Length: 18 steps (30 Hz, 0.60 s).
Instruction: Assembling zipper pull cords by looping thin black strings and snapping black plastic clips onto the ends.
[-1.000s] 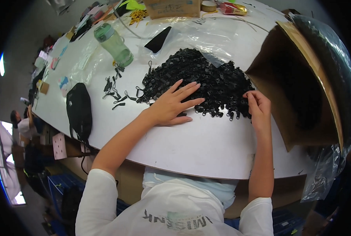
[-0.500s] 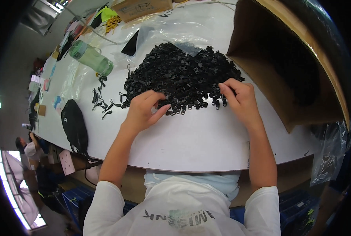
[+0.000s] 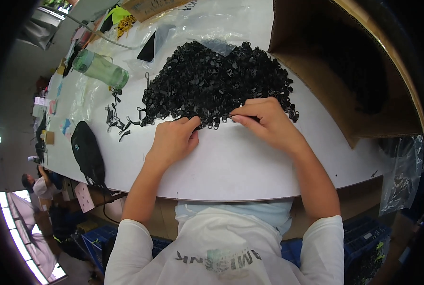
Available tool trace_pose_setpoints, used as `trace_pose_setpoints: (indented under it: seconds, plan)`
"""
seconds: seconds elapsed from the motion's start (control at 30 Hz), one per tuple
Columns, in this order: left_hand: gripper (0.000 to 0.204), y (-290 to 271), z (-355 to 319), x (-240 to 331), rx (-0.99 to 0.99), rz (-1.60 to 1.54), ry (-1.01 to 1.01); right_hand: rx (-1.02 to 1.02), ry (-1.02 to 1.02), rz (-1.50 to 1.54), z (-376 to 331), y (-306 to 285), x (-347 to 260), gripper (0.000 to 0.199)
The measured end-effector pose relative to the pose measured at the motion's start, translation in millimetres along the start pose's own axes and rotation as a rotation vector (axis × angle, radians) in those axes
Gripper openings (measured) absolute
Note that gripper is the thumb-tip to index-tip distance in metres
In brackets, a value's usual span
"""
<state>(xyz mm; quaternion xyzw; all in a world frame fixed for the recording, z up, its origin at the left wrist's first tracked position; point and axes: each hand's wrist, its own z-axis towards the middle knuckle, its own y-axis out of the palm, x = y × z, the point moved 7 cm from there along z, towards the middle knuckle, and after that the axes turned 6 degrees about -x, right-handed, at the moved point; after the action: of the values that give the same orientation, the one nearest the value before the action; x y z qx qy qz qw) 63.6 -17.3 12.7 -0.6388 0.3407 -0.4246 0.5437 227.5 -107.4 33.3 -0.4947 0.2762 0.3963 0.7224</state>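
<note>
A broad heap of small black zipper pulls [image 3: 212, 80] lies on the white table in front of me. My left hand [image 3: 172, 140] is at the heap's near left edge, fingers curled in and closed; whatever they hold is hidden. To its right, my right hand [image 3: 266, 122] reaches in over the near edge, thumb and forefinger pinched. A dark piece, seemingly one of the pulls, shows at those fingertips. Several pulls lie along the edge between the two hands.
A large open cardboard box [image 3: 316, 90] stands at the right. Left of the heap are loose corded pulls [image 3: 114, 116], a green bottle [image 3: 100, 69] and a black pouch [image 3: 87, 152]. A phone [image 3: 147, 50] lies behind. Another person [image 3: 43, 185] is far left.
My right hand has moved left along the near edge of the heap, closer to my left hand. The left fingers have curled in more. The whole view has shifted slightly.
</note>
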Motion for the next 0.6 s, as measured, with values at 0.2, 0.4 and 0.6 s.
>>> trace_pose_setpoints:
  seconds: [0.2, 0.4, 0.6]
  plan:
    - [0.01, 4, -1, -1, -0.123, 0.14, -0.03, -0.163, 0.06, 0.164, 0, 23, 0, 0.014]
    - [0.009, -26, -2, -7, 0.04, -0.46, 0.081, -0.218, 0.231, 0.182, 0, 21, 6, 0.014]
    - [0.008, -22, 28, -28, -0.044, -1.198, -0.025, -0.11, 0.021, 0.004, 15, 23, -5, 0.012]
